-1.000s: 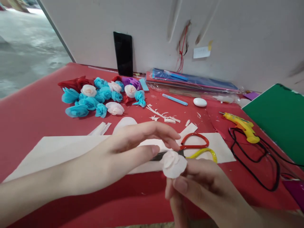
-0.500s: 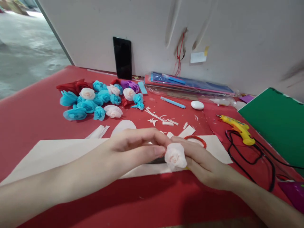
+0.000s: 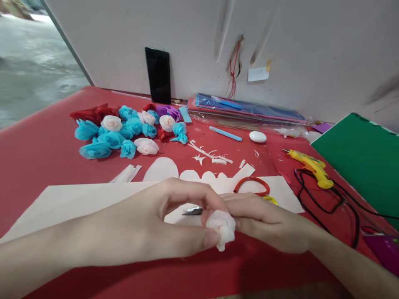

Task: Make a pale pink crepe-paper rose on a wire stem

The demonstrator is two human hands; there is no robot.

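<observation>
I see left hand [image 3: 146, 224] pinching pale flower [image 3: 222, 226] between thumb and forefinger, probably sparing thin petals. Right hand [image 3: 274, 224] just beside, fingers together, perhaps steadying; whether gripping, I cannot tell. Flower sits above table [image 3: 199, 270], near scissors [image 3: 192, 211].

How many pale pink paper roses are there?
5: one rose in the left hand; four among the blue and red flowers (left, centre, right, front). More may be hidden.
</observation>
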